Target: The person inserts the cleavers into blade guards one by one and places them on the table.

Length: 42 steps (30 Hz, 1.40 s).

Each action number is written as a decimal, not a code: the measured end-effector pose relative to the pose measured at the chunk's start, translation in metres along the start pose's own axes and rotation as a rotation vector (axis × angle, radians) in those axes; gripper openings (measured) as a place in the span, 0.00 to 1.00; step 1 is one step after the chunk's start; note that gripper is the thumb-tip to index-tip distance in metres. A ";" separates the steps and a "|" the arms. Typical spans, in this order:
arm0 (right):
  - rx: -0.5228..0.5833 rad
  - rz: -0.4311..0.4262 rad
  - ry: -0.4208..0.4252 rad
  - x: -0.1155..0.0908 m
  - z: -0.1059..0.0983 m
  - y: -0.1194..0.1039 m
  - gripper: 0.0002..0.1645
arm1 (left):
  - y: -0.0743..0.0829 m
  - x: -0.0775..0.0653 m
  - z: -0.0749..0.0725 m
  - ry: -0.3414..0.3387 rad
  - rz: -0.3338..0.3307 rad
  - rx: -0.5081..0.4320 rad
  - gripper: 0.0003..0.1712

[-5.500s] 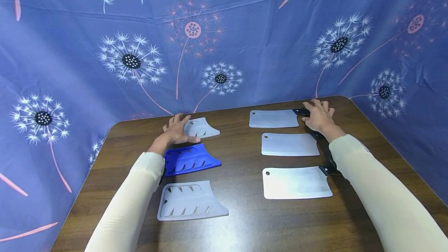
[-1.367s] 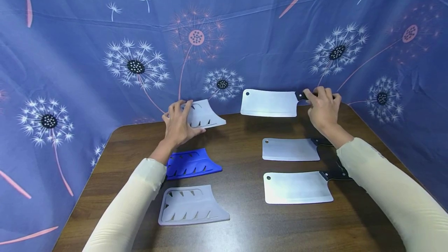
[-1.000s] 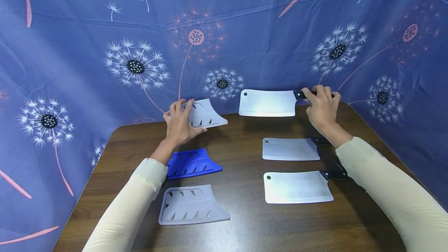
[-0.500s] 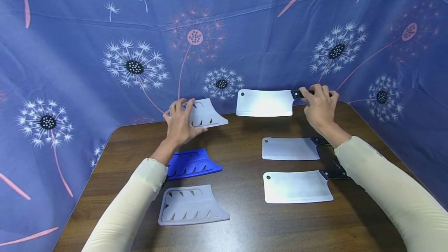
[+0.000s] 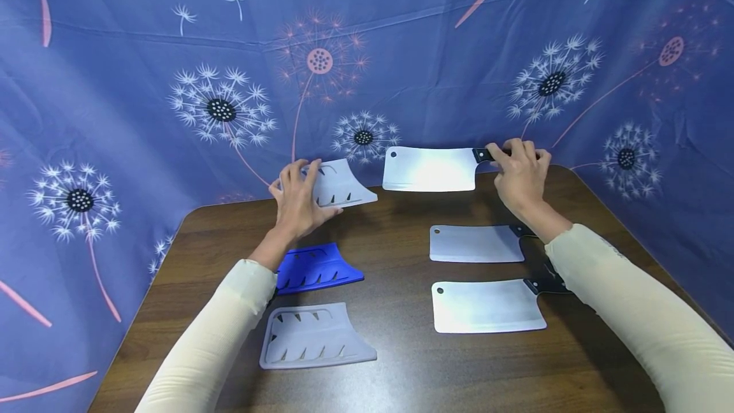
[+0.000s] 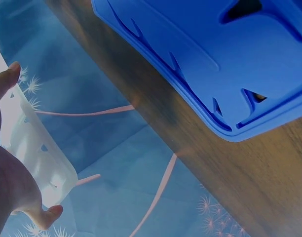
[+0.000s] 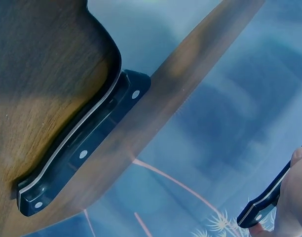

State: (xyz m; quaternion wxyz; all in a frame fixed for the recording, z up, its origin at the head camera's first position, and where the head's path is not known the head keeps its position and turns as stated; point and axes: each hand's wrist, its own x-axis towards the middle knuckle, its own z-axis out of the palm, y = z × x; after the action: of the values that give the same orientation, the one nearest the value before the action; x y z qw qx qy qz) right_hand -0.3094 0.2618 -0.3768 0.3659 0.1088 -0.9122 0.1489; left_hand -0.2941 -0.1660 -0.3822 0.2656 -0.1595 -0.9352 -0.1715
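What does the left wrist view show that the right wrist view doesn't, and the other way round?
Only the left wrist view shows the left hand holding the white slotted cover, and the blue slotted cover. Only the right wrist view shows the right hand, a gripped cleaver handle and a second cleaver handle. Both show the wooden table and blue patterned cloth.

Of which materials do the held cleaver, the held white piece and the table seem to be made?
Blade: probably steel, satin; smooth grey sheen.
Handle: smooth, black, riveted; plastic or treated wood, unclear.
White piece: probably moulded plastic, satin; thin, slotted, evenly coloured.
Table: glossy, showing brown wood grain and glare; solid wood or laminate, I cannot tell.
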 end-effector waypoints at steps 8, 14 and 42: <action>0.002 -0.003 0.006 0.001 0.001 -0.002 0.32 | 0.002 0.002 0.000 0.021 0.008 -0.014 0.62; 0.005 -0.019 0.020 0.000 0.002 -0.003 0.31 | 0.003 0.002 0.000 0.013 0.003 -0.013 0.63; 0.018 -0.052 0.007 -0.007 0.009 -0.009 0.32 | -0.001 -0.002 0.004 0.018 0.008 0.001 0.63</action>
State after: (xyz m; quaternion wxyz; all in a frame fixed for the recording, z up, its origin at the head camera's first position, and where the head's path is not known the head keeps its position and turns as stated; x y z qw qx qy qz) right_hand -0.3075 0.2507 -0.3857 0.3719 0.1354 -0.9064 0.1477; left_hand -0.2947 -0.1652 -0.3869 0.2748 -0.1615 -0.9323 -0.1712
